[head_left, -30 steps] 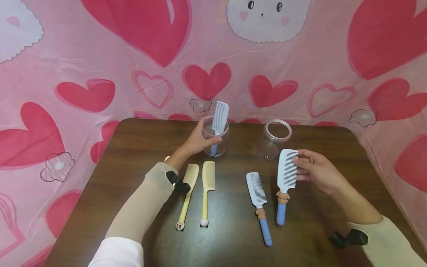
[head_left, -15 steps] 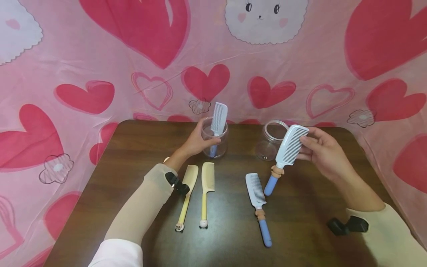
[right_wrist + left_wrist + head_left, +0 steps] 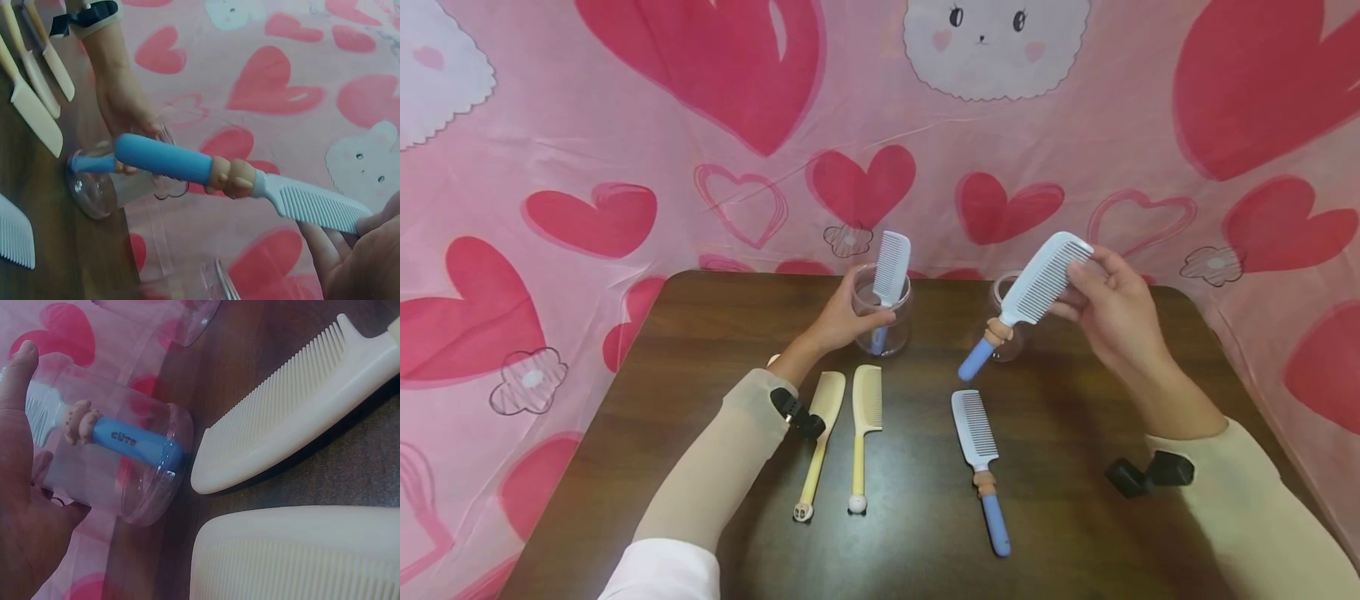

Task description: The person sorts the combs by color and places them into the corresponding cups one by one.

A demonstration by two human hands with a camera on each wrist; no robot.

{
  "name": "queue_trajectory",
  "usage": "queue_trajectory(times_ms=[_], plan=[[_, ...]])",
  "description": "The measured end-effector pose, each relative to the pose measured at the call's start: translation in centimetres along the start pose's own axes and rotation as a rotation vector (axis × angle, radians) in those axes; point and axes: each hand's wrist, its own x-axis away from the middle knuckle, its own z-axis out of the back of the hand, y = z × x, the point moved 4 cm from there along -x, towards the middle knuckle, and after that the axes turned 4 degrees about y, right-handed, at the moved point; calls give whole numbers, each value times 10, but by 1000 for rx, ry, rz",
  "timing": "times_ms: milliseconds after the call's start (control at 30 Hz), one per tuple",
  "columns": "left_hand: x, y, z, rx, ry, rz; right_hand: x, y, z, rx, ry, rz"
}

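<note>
My left hand (image 3: 842,318) grips a clear jar (image 3: 898,335) near the table's back edge, thumb across its front. Inside that jar a blue-handled white comb (image 3: 892,265) leans handle down, and the left wrist view shows its blue handle (image 3: 134,439) through the wall. By the toothed head, my right hand (image 3: 1116,308) pinches another white comb (image 3: 1042,282) in the air. Its blue handle (image 3: 165,156) tilts down to the left, in front of a second clear jar (image 3: 1006,345), which it partly hides.
Another blue-handled comb (image 3: 976,427) lies on the table (image 3: 910,517), below the raised one. Two pale yellow combs (image 3: 869,400) lie left of centre; a third yellow comb (image 3: 59,72) shows in the right wrist view. A pink heart-print cloth (image 3: 1000,133) hangs behind the table.
My right hand has raised its comb off the table, up and toward the back, and the handle has swung out to the left. The left hand and its jar stay put.
</note>
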Motion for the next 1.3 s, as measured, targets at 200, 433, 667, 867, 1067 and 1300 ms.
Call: queue_trajectory(times_ms=[200, 433, 667, 867, 1067, 1300], plan=[[-1, 0, 1, 11, 0, -13, -14, 0, -15, -51, 54, 59], [5, 19, 2, 18, -11, 1, -30, -2, -36, -94, 108, 90], [0, 0, 3, 37, -4, -18, -47, 3, -56, -106, 160, 109], [0, -1, 3, 36, -7, -13, -60, 12, -74, -27, 194, 152], [-1, -1, 4, 39, -2, -21, -71, 24, -89, 24, 236, 163], [-2, -1, 4, 29, 6, -14, -80, 46, -104, 88, 273, 135]])
